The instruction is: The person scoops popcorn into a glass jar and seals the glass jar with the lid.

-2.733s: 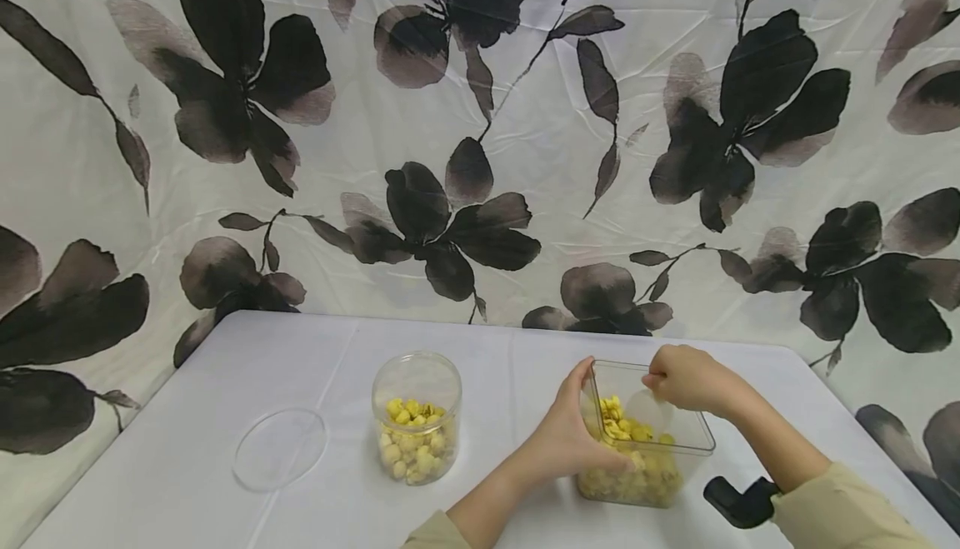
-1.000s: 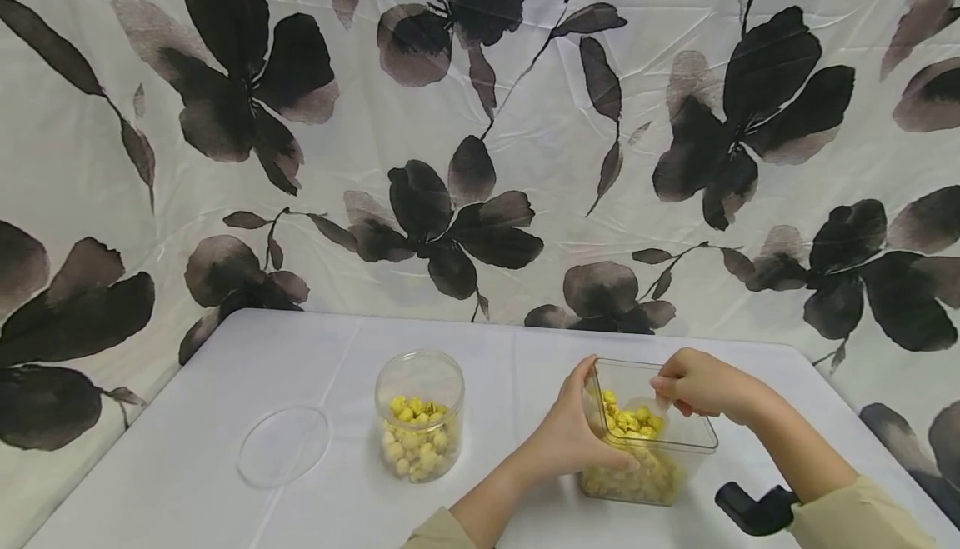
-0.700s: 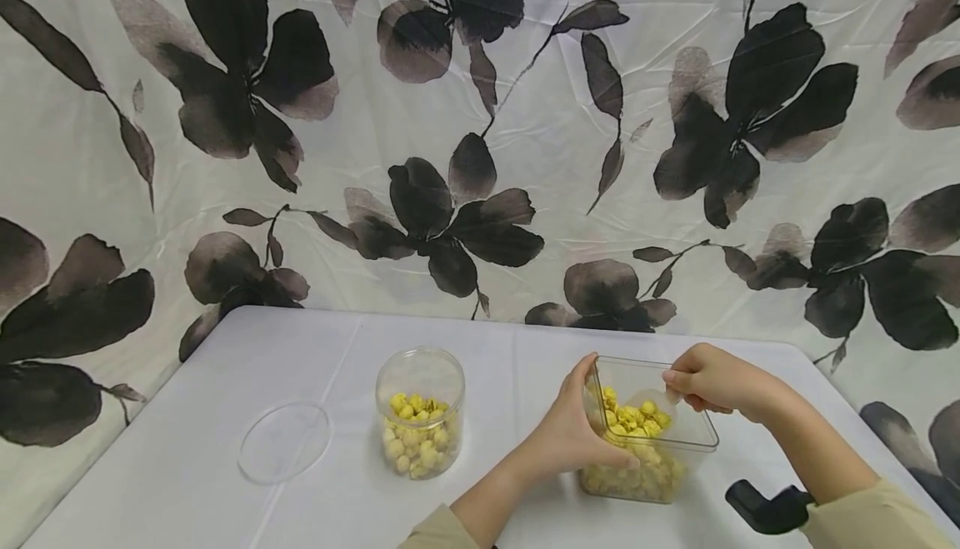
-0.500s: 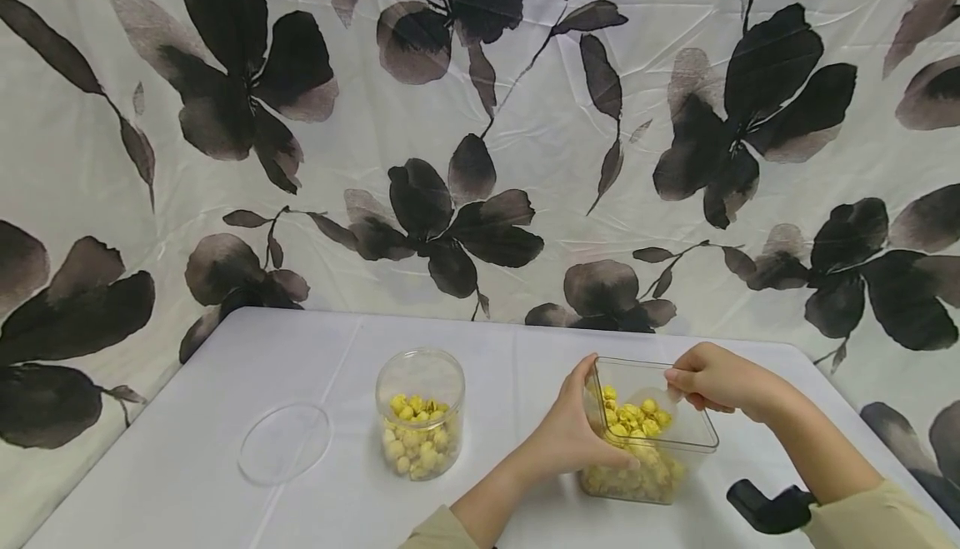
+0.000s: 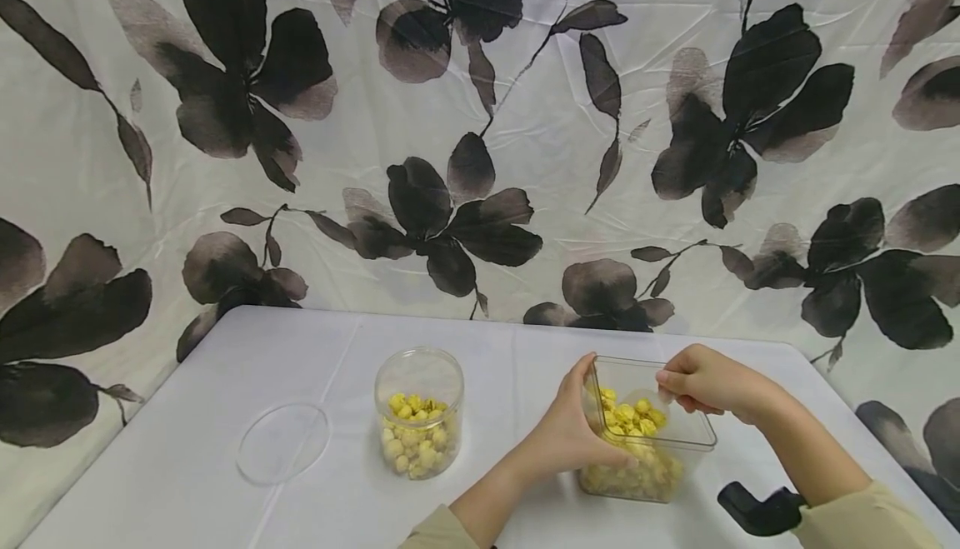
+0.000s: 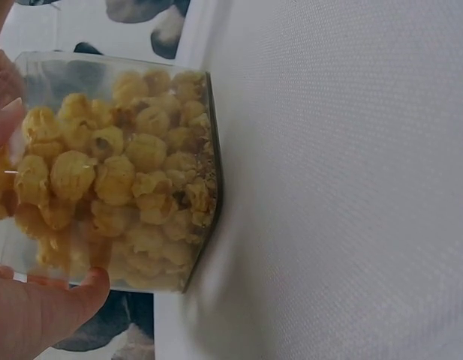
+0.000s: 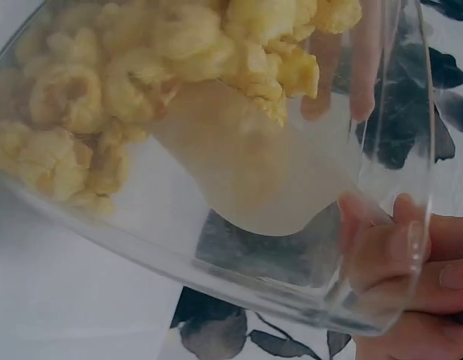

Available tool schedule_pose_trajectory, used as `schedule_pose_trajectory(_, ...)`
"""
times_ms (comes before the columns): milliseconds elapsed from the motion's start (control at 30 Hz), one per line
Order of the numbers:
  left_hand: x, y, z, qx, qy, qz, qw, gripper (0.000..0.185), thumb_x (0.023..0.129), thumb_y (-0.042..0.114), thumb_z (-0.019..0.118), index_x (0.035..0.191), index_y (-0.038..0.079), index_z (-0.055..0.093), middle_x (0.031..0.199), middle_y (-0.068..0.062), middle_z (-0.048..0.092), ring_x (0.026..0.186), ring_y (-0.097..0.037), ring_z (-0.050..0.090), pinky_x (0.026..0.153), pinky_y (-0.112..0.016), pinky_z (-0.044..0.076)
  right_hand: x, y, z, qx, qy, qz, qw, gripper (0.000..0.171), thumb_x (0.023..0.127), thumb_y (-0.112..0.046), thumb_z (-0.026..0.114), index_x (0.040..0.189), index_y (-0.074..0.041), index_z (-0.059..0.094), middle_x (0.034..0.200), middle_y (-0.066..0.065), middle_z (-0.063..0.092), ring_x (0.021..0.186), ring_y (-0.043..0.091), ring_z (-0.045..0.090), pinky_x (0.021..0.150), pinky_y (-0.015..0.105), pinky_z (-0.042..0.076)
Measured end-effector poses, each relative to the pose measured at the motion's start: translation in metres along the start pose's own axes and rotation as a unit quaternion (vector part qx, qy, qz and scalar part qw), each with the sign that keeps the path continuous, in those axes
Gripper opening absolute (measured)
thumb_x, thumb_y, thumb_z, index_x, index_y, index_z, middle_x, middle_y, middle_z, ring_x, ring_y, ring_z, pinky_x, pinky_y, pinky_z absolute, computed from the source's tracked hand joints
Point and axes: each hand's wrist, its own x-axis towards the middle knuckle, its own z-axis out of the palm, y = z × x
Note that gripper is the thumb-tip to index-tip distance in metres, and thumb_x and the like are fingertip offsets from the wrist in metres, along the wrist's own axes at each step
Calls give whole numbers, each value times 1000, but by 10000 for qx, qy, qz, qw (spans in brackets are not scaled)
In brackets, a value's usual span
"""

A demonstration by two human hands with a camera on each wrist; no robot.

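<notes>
A square clear container (image 5: 693,442) of yellow puffed snacks (image 5: 633,417) stands on the white table at the near right. My left hand (image 5: 573,436) grips its left wall, thumb over the rim. In the left wrist view the thumb (image 6: 55,311) presses the container (image 6: 193,82) beside the snacks (image 6: 118,180). My right hand (image 5: 693,381) reaches over the far right rim and pinches a translucent white scoop (image 5: 651,401) loaded with snacks. In the right wrist view the scoop (image 7: 254,172) shows through the clear wall, with my fingers (image 7: 389,259) beside it.
A round clear jar (image 5: 418,411), partly filled with the same yellow snacks, stands left of the container. Its flat clear lid (image 5: 283,442) lies on the table (image 5: 225,382) further left. A flowered cloth hangs behind. A black wrist camera (image 5: 757,509) sits at my right sleeve.
The right hand has moved the scoop through the snacks, and a heap of them now rests on it. The left hand has kept its grip on the container.
</notes>
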Motion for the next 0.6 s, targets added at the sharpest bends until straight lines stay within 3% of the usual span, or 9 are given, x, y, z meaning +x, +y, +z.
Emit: schedule_pose_trajectory(600,0,-2,0,59,17,97,9999,118,56,18,89,147,26,14,146,-3,25,132,-23,30,102,-45,31,-3,4,1,315,-17,87,9995,29,98,-8,45,80,7,61,55,-1,44,41,5,29,42,19,25)
